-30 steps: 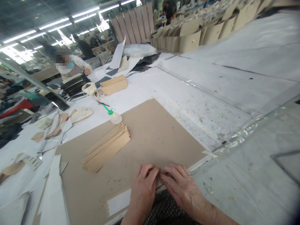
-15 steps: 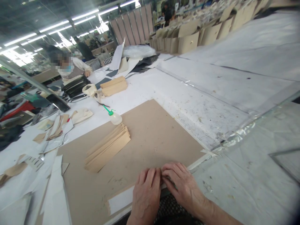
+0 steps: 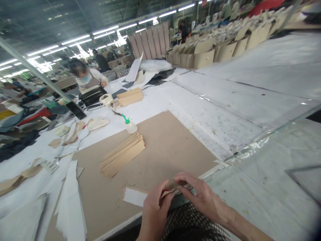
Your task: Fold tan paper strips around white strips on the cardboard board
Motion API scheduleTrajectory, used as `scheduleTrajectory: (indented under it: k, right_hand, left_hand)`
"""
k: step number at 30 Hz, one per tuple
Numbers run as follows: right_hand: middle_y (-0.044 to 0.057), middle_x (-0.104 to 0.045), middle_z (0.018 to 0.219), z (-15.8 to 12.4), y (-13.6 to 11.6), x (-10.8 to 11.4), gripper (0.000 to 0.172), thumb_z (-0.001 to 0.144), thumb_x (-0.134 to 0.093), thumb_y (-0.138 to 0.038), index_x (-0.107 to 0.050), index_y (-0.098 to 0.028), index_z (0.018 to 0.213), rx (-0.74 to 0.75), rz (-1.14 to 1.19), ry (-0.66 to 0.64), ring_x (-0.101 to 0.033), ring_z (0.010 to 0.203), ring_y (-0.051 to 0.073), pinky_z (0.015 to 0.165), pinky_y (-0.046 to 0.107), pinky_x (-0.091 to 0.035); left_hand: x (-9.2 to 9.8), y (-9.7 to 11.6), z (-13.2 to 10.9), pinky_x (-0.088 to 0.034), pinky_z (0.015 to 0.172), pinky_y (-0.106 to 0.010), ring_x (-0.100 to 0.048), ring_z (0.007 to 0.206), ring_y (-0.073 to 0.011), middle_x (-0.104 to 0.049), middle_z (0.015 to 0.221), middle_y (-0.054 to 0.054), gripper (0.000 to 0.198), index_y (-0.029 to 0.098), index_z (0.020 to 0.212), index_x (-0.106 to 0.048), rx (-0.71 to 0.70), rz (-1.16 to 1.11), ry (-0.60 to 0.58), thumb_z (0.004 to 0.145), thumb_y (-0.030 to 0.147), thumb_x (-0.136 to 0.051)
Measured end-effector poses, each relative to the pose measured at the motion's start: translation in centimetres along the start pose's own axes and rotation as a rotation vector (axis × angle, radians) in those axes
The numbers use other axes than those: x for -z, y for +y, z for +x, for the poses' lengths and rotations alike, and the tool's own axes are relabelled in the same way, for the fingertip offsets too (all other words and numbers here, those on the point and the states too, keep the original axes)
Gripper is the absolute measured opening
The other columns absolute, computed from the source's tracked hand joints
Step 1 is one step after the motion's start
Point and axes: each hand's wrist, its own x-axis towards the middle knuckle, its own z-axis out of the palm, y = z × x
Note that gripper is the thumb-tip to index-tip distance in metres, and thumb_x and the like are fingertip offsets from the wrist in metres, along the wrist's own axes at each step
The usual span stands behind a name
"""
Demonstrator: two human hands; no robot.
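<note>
At the near edge of the board, my left hand (image 3: 157, 204) pinches a tan strip with a white face (image 3: 134, 196) between thumb and fingers. My right hand (image 3: 200, 194) grips the same strip close beside it, fingers curved over the far end. Part of the strip is hidden beneath both hands, and its white end sticks out to the left. Beyond them, a fanned stack of tan strips (image 3: 124, 154) lies on the brown board (image 3: 165, 147). A squeeze bottle with a green nozzle (image 3: 131, 127) stands just behind that stack.
Ragged white sheets (image 3: 71, 204) lie along the board's left side. Farther back are a second tan stack (image 3: 129, 97), a black stack (image 3: 92, 96) and a phone (image 3: 75, 110) against a pole. A masked person (image 3: 87, 78) works across the table; beige bags (image 3: 204, 55) line the back.
My hands have lifted from lying flat over the strip to pinching it, its middle now raised between them. The camera view has shifted, moving the scene rightward.
</note>
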Motion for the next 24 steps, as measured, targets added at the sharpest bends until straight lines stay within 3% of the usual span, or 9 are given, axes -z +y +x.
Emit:
scheduleTrajectory:
  k: [2, 5, 12, 18, 24]
  right_hand:
    - [0.002, -0.07, 0.103, 0.3, -1.1, 0.3, 0.015, 0.099, -0.058, -0.024, -0.062, -0.024, 0.113, -0.038, 0.063, -0.011, -0.068, 0.095, 0.015, 0.087, 0.026, -0.056]
    - [0.001, -0.07, 0.096, 1.0, -2.8, 0.6, 0.011, 0.099, -0.061, -0.028, -0.065, -0.024, 0.107, 0.013, 0.085, 0.035, -0.068, 0.09, 0.015, 0.082, 0.024, -0.056]
    - [0.001, -0.071, 0.086, 2.7, -5.9, 1.1, 0.006, 0.098, -0.062, -0.021, -0.067, -0.022, 0.101, 0.312, -0.02, 0.112, -0.067, 0.08, 0.015, 0.086, 0.031, -0.055]
    - [0.0, -0.071, 0.085, 2.4, -7.1, 0.9, 0.007, 0.096, -0.065, -0.017, -0.065, -0.022, 0.1, 0.318, -0.049, 0.108, -0.066, 0.079, 0.014, 0.079, 0.029, -0.053]
    - [-0.001, -0.071, 0.086, 2.1, -7.6, 1.2, 0.011, 0.098, -0.06, -0.012, -0.062, -0.023, 0.101, 0.407, -0.12, 0.036, -0.066, 0.077, 0.012, 0.101, 0.037, -0.045]
  left_hand:
    - [0.6, 1.0, -0.1, -0.056, 0.071, -0.023, -0.069, 0.078, -0.0153, -0.074, 0.089, -0.002, 0.02, 0.02, 0.106, -0.069, 0.177, -0.157, 0.071, 0.089, 0.031, -0.067]
    - [1.7, 2.7, -0.1, -0.051, 0.062, -0.021, -0.062, 0.066, -0.0131, -0.069, 0.074, 0.001, 0.023, 0.018, 0.09, -0.07, 0.266, -0.264, 0.155, 0.085, 0.041, -0.071]
    - [3.6, 5.0, -0.7, -0.049, 0.064, -0.02, -0.058, 0.065, -0.0131, -0.067, 0.072, 0.0, 0.022, 0.019, 0.084, -0.071, 0.088, -0.272, 0.198, 0.091, 0.039, -0.065]
    - [3.9, 5.1, -1.7, -0.048, 0.063, -0.02, -0.058, 0.068, -0.0133, -0.066, 0.073, -0.001, 0.02, 0.02, 0.082, -0.07, -0.021, -0.281, 0.235, 0.093, 0.034, -0.063]
    - [4.1, 5.4, -2.4, -0.048, 0.066, -0.018, -0.059, 0.07, -0.0125, -0.066, 0.076, 0.0, 0.014, 0.02, 0.085, -0.07, -0.027, -0.355, 0.223, 0.094, 0.028, -0.063]
